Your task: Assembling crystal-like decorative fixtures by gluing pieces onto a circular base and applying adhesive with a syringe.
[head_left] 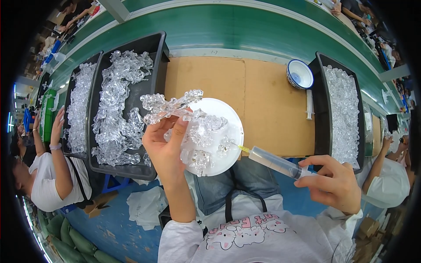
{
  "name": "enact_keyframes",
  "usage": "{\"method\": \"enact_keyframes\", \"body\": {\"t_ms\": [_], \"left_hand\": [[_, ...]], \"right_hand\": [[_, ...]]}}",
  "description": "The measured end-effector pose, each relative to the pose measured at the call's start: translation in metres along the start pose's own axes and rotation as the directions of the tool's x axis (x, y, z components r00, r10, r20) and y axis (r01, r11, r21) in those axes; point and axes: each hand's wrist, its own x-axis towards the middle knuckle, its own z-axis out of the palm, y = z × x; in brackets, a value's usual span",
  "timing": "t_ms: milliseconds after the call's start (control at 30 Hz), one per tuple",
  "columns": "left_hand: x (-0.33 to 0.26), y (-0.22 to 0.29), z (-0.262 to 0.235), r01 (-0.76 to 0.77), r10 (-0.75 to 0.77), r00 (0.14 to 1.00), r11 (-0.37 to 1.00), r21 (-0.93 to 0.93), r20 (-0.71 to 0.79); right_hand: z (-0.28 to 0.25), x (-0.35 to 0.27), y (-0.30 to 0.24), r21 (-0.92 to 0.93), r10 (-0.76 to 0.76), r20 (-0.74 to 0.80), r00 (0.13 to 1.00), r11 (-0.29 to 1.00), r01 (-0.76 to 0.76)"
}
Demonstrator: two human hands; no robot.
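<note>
Pink lettering (243, 220) is printed on the shirt (280, 239), lower centre of the frame. At centre left, the left hand (164, 142) pinches one clear beaded piece (169, 105) above one white plate (235, 127). At lower right, the right hand (333, 184) has its grip closed around the rear of one syringe (276, 162). I count three black bins (151, 85): two at left, one at right.

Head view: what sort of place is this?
Probably a factory workshop for hand assembly: a long green bench, black bins of clear pieces, and co-workers on both sides.
</note>
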Motion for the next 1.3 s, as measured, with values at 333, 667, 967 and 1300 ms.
{"method": "enact_keyframes", "body": {"t_ms": [333,667,967,1300], "left_hand": [[-0.002,0.001,0.003,-0.007,0.008,1.000,0.998,-0.061,0.007],[0.004,-0.023,-0.005,0.046,-0.039,0.998,0.981,-0.191,0.041],[0.009,-0.030,0.009,0.070,-0.051,0.997,0.928,-0.365,0.062],[0.014,-0.048,0.051,-0.188,0.186,0.982,0.958,0.215,0.032]], "right_hand": [[0.000,-0.001,-0.001,-0.012,0.005,-0.011,1.000,1.000,-0.005],[0.015,-0.020,0.019,0.122,0.013,-0.193,0.981,0.992,0.011],[0.061,-0.018,0.063,0.298,0.221,-0.396,0.891,0.949,-0.103],[0.121,0.055,0.124,0.101,0.254,-0.581,0.774,0.965,-0.240]]}}
